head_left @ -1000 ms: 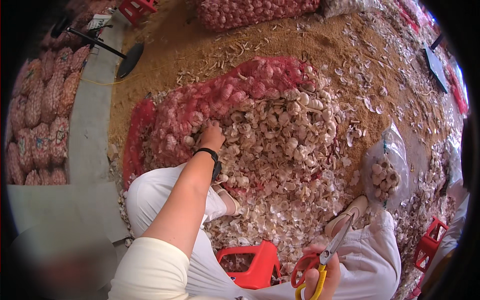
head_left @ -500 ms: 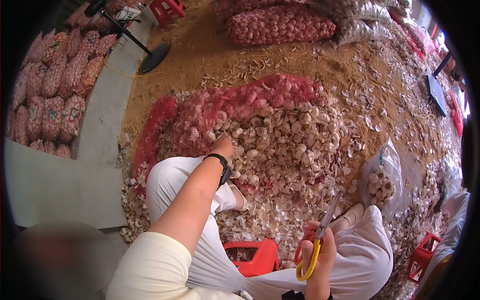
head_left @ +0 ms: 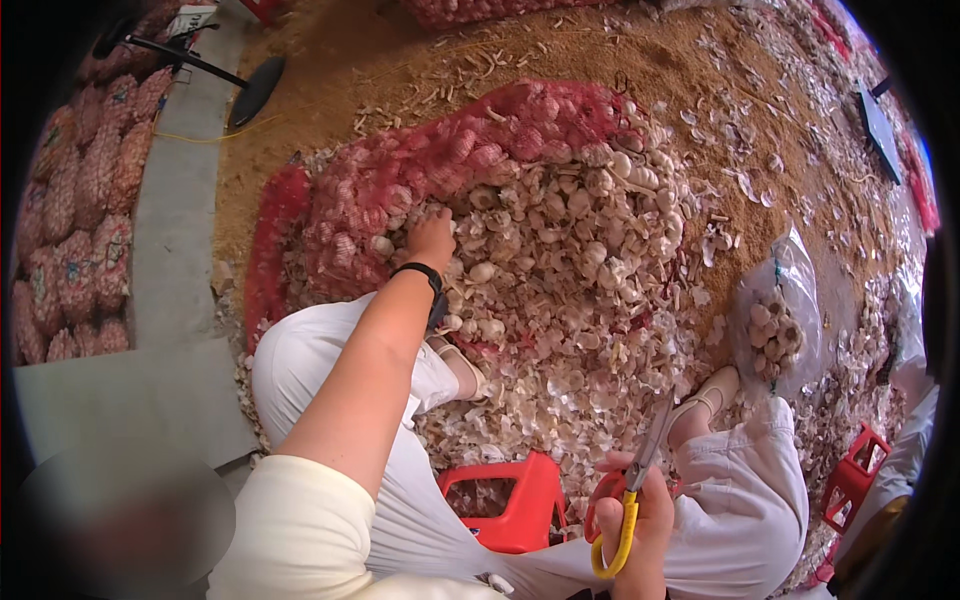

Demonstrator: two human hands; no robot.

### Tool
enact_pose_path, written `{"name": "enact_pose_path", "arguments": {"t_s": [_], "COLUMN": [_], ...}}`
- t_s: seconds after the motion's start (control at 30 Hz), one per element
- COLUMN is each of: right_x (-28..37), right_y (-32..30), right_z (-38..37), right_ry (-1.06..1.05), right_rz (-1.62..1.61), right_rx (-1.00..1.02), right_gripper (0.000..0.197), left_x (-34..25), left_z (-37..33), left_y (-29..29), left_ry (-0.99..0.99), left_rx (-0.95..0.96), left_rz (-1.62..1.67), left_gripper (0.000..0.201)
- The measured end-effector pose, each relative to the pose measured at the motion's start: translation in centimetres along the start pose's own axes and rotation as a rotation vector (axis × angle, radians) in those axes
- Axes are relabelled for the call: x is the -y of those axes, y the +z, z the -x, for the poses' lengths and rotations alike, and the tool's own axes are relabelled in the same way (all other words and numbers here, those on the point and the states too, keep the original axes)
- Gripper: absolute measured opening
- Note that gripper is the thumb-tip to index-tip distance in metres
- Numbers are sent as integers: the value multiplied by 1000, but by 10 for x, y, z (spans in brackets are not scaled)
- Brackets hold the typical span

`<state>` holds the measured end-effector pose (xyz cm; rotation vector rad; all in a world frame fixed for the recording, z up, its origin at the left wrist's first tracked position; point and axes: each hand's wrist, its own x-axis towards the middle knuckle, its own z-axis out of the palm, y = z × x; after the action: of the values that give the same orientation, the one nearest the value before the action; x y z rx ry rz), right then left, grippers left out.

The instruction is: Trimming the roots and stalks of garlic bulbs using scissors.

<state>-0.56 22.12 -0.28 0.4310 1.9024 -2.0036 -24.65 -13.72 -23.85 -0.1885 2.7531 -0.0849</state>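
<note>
My left hand (head_left: 430, 238) reaches down to the garlic bulbs (head_left: 553, 203) at the open side of a red mesh sack (head_left: 465, 145). Its fingers are curled among the bulbs, and whatever they pinch is hidden. On that wrist sits a black watch. Low on the right, my right hand (head_left: 650, 520) holds scissors (head_left: 628, 530) with yellow and red handles. The blades point up and away from me, well apart from the heap. Whole bulbs, loose skins and cut stems make up the heap.
Between my legs stands a red plastic stool (head_left: 515, 510). A clear plastic bag (head_left: 775, 335) with garlic bulbs lies beyond my right foot. Stacked mesh sacks (head_left: 75, 240) line the left side. At far right are another red stool (head_left: 855, 478) and a person's clothed leg.
The view has shifted, so the heap sits higher and the bag farther right. My left hand remains at the bulbs by the mesh edge; my right hand still holds the scissors.
</note>
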Motion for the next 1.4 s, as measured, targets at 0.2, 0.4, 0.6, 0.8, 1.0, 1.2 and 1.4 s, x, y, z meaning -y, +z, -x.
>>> {"name": "enact_pose_path", "arguments": {"t_s": [0.2, 0.4, 0.6, 0.8, 1.0, 1.2, 1.4], "right_x": [9, -14, -22, 0, -10, -14, -13], "right_y": [3, 8, 0, 16, 13, 23, 39], "right_z": [2, 4, 0, 27, 33, 36, 33], "right_ry": [41, -189, -456, -629, -545, -548, -898], "right_rz": [-97, -222, 22, 315, 236, 355, 529], "right_rx": [-27, -28, 2, 117, 168, 37, -62], "right_gripper": [46, 61, 60, 50, 37, 38, 36], "left_x": [12, -56, -94, -97, -97, -103, -97], "left_z": [9, 94, 255, 348, 353, 351, 342], "left_y": [-42, -124, -164, -162, -129, -118, -122], "left_ry": [-76, 89, 612, 802, 581, 552, 470], "left_rx": [-107, 289, 286, 47, 122, 337, 732], "left_rz": [495, 1665, 1230, 896, 1409, 1617, 2012], "left_gripper": [50, 48, 44, 68, 56, 55, 52]}}
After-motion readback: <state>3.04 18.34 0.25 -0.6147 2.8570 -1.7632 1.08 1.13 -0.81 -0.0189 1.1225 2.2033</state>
